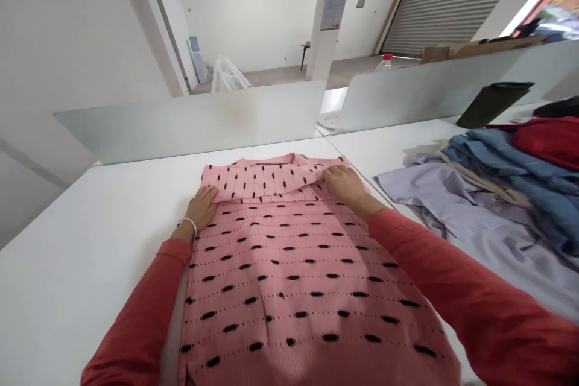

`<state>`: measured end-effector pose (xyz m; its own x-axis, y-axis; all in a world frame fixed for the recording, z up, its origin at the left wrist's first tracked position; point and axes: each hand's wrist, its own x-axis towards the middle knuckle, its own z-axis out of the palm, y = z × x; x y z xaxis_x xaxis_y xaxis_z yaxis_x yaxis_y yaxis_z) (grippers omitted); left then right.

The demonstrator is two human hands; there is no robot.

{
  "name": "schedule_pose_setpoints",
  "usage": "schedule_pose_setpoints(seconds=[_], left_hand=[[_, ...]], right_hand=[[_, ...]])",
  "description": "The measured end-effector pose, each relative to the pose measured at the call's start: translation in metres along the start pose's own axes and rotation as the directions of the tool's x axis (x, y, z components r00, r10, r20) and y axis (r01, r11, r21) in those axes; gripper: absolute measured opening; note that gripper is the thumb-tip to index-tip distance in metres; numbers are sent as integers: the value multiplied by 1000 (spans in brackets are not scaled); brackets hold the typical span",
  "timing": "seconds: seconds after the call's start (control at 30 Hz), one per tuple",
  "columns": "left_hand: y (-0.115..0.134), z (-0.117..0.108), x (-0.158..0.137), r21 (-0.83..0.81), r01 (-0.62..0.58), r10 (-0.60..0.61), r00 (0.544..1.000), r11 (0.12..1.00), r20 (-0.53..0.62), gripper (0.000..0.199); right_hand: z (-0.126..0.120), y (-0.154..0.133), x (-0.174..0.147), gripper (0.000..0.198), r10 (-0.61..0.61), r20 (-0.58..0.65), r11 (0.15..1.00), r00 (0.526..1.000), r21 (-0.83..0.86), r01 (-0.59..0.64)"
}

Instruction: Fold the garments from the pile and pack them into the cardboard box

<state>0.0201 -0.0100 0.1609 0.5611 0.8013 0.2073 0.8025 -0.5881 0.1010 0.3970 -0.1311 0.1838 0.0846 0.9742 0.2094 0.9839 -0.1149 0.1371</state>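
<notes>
Sleeve band across the chest, both hands on the knit

So you're working on a pink sweater (289, 265), and it's lying across the middle and lower middle of the frame on the white desk (67, 217), neckline (271, 161) pointing away from you. From the look of it, you're laying a sleeve flat: a folded band (257, 181) is running across the upper chest, its dashes standing upright while the body's are lying sideways. My guess is the next move is calling for straightening that diagonal crease near the right end before letting go.

Pose-wise, your left hand (202, 208) is resting left of centre, fingers close together over the sweater's edge, bracelet (193, 225) showing at the wrist. Its thumb is hiding, so I can't tell if you're gripping or just pressing. Your right hand (342, 184) is reaching in from the lower right, palm down, fingertips curling in and seemingly pinching the band's cloth. Both arms are stretching well forward in red sleeves (140, 307), the right one crossing over the sweater's side. A lavender shirt (470, 205) is lying nearby at the right of the frame.
</notes>
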Motion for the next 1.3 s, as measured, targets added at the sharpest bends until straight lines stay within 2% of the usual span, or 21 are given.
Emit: schedule_pose_setpoints(seconds=[0.1, 0.2, 0.3, 0.37, 0.47, 0.57, 0.63, 0.7, 0.77, 0.83, 0.87, 0.93, 1.0, 1.07, 1.13, 1.23, 1.3], left_hand=[[0, -1, 1, 26, -21, 21, 1000, 999, -6, 47], [3, -3, 3, 50, -60, 61, 998, 997, -28, 47], [6, -8, 3, 88, -63, 64, 998, 994, -9, 47], [7, -15, -2, 118, -50, 46, 998, 992, 34, 48], [8, -34, -24, 160, -59, 41, 992, 985, 116, 48], [16, -61, -68, 142, -35, 20, 994, 989, 104, 50], [31, -82, -107, 103, 79, -87, 994, 992, 73, 50], [51, -101, -150, 83, 266, -274, 956, 960, 108, 48], [72, -114, -193, 47, 444, -443, 870, 895, 217, 51], [89, -120, -233, -44, 594, -538, 756, 803, 373, 58], [95, -119, -251, -94, 654, -554, 700, 750, 451, 61], [104, -111, -281, -170, 749, -561, 608, 641, 563, 66], [109, -95, -303, -217, 812, -574, 546, 542, 610, 68], [114, -75, -317, -292, 857, -587, 506, 425, 632, 68], [121, -57, -322, -427, 870, -563, 487, 247, 667, 65], [134, -41, -318, -621, 783, -491, 522, -49, 697, 63], [143, -38, -312, -674, 717, -471, 540, -176, 697, 62]], right_hand=[[0, 5, -6, 34, -26, 130, 998, 991, 52, 19], [-13, 19, -24, 34, 28, 81, 993, 996, 110, -37], [-37, 41, -68, 35, 129, 23, 965, 991, 228, -131], [-51, 56, -113, 37, 212, 84, 919, 974, 322, -227], [-59, 74, -191, 32, 351, 225, 794, 909, 443, -416], [-51, 78, -262, 27, 432, 324, 637, 842, 551, -539], [-43, 70, -297, 28, 461, 426, 478, 778, 620, -622], [-36, 55, -320, 30, 437, 552, 301, 710, 654, -694], [-30, 36, -334, 31, 386, 660, 155, 645, 643, -750], [-26, 17, -342, 35, 338, 719, 46, 607, 632, -774], [-23, 9, -343, 39, 311, 730, -10, 608, 643, -766], [-18, -5, -344, 45, 246, 727, -144, 641, 681, -718], [-14, -16, -341, 46, 193, 716, -272, 671, 696, -665], [-12, -24, -337, 41, 167, 717, -329, 676, 687, -648], [-14, -30, -332, 35, 190, 711, -330, 677, 695, -638], [-19, -35, -329, 30, 262, 683, -324, 682, 728, -605], [-22, -36, -328, 29, 284, 685, -356, 671, 725, -589]])
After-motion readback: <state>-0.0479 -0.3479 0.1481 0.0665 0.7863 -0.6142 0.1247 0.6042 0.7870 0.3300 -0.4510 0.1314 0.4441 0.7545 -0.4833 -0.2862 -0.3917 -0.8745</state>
